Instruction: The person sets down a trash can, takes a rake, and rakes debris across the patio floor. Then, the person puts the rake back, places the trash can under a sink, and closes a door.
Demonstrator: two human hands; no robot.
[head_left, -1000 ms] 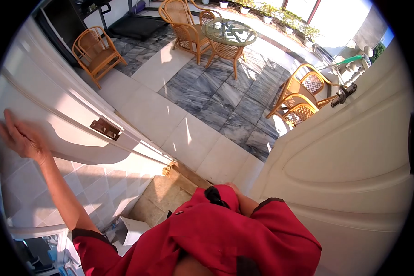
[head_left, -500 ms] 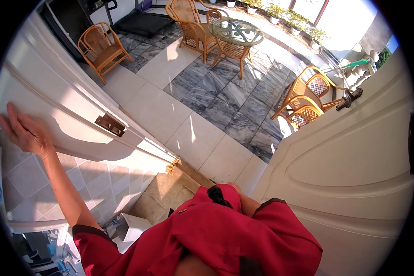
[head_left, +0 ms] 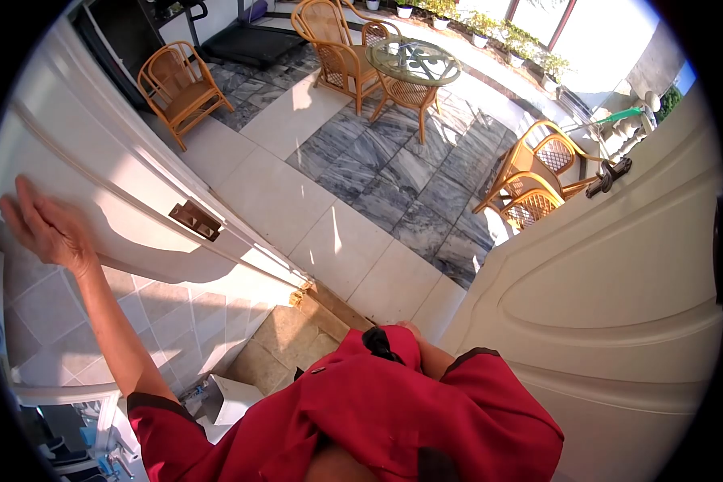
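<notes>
My left hand [head_left: 52, 229] is stretched out at the left, its fingers extended and together, holding nothing. It lies over or close beside the white door frame [head_left: 136, 181]; whether it touches is unclear. A dark metal strike plate [head_left: 195, 220] is set into that frame. Only a sliver of my right hand [head_left: 412, 328] shows past the red clothing [head_left: 377, 394] on my body, so its fingers are hidden. On the right stands a cream panelled door [head_left: 594, 289], swung open, with a dark handle [head_left: 609, 177].
Beyond the doorway are rattan chairs [head_left: 181, 88], a glass-topped round table [head_left: 414, 62], a treadmill [head_left: 257, 42] and potted plants [head_left: 480, 24]. A wooden threshold [head_left: 337, 307] crosses the opening. A white bin-like box [head_left: 231, 399] stands low at the left, below the tiled wall [head_left: 149, 317].
The view has shifted very slightly, with the room sitting a little lower. My left hand stays in nearly the same place.
</notes>
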